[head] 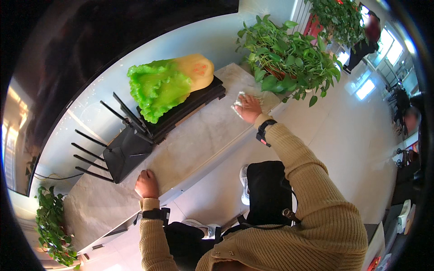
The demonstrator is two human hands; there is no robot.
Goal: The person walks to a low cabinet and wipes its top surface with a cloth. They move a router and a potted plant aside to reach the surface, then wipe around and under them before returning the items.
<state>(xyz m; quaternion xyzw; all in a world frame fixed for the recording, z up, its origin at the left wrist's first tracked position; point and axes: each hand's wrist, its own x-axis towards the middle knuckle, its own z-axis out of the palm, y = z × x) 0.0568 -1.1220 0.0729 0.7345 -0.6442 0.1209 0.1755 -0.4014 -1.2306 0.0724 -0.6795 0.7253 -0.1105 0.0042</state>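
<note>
A long stone-topped cabinet runs diagonally before me. Towards its far right end, my right hand presses a crumpled whitish cloth flat against the top. My left hand rests curled on the cabinet near the front edge, with its fingers folded in and no object visible in it. Just beyond that hand lies a black router with several raised antennas. Between the hands, towards the wall, a green and cream cabbage-shaped ornament sits on a black stand.
A leafy potted plant overhangs the cabinet's right end; another plant trails at the left end. A large dark television screen hangs behind. Tiled floor lies to the right, where a person stands in the distance.
</note>
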